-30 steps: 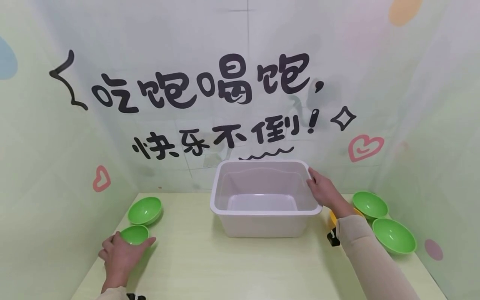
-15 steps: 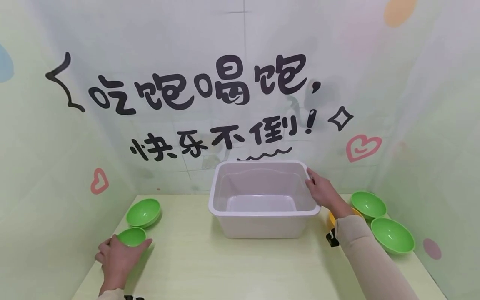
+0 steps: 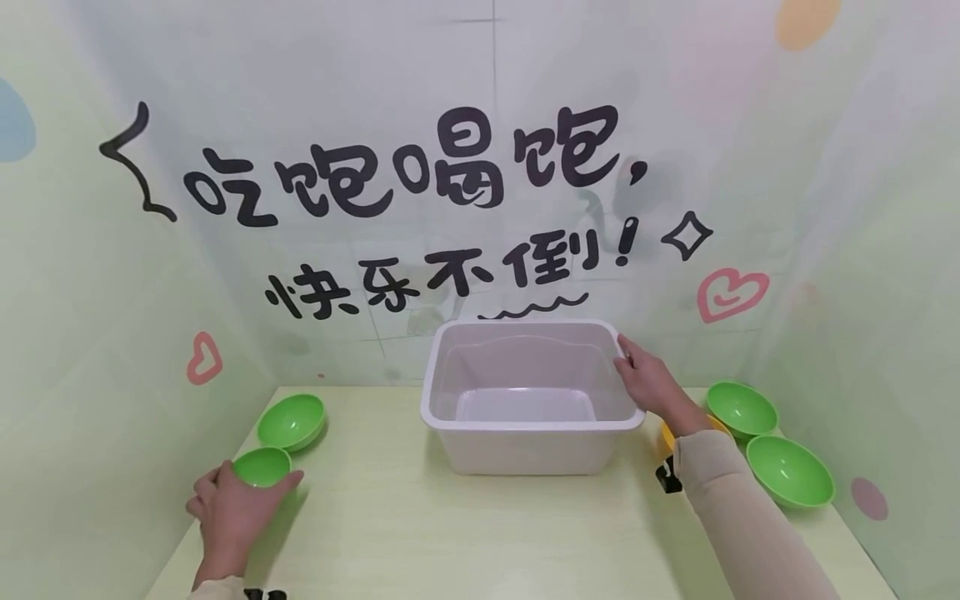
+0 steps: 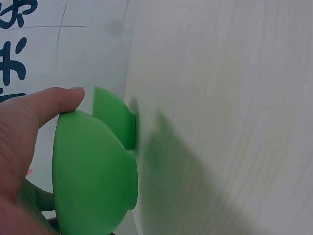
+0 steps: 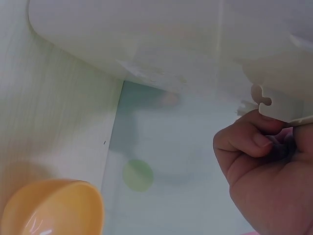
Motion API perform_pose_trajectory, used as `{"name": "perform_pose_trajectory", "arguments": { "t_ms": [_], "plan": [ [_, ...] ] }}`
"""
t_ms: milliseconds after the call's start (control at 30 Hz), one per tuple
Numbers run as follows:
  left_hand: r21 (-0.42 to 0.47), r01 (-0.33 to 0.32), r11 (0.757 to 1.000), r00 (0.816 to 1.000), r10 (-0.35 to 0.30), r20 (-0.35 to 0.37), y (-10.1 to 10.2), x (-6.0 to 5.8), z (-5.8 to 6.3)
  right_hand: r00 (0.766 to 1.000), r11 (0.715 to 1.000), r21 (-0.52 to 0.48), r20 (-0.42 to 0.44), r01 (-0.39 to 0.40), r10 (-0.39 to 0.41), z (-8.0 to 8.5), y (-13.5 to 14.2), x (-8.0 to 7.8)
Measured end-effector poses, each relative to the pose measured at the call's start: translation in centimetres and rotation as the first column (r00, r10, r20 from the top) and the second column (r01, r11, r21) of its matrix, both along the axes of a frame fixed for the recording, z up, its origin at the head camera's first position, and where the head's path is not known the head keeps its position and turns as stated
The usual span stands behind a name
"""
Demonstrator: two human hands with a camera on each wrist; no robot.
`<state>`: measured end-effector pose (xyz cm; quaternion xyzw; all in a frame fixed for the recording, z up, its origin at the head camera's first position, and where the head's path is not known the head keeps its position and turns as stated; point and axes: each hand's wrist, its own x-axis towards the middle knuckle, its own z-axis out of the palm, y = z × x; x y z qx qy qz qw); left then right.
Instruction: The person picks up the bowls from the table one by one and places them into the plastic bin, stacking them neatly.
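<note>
My left hand (image 3: 236,512) spans a small green bowl (image 3: 262,467) at the table's left side. The left wrist view shows the thumb (image 4: 63,100) at the rim of this bowl (image 4: 90,166), with the other fingers partly hidden on its far side. A second green bowl (image 3: 292,421) stands just behind it. At the back middle is a deep white plastic basin (image 3: 525,450) with nothing inside. My right hand (image 3: 651,383) holds the basin's right rim; in the right wrist view, curled fingers (image 5: 244,139) pinch the edge beneath the basin wall (image 5: 146,39).
To the right, two green bowls (image 3: 742,410) (image 3: 791,472) stand near the side wall. A yellow bowl (image 5: 58,210) sits beside the basin, partly covered by my right forearm in the head view. A printed curtain (image 3: 360,92) encloses the back and sides of the table (image 3: 480,533).
My left hand and the small green bowl in it have shifted slightly left. The basin and my right hand stay in place; the head view sways a little.
</note>
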<state>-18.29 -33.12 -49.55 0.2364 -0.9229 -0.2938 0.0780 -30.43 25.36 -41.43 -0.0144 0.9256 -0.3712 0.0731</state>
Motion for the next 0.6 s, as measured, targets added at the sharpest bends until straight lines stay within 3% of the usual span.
{"name": "perform_pose_trajectory", "arguments": {
  "t_ms": [333,600],
  "plan": [
    [-0.021,0.018,1.0,0.993,-0.02,-0.113,1.0,0.0,2.3,1.0,1.0,0.01,0.026,0.007,-0.007,0.2,0.0,0.1],
    [-0.007,0.016,1.0,0.989,-0.016,-0.145,2.4,-0.6,4.3,1.0,1.0,0.01,0.022,0.004,-0.004,0.2,-0.1,0.0]
  ]
}}
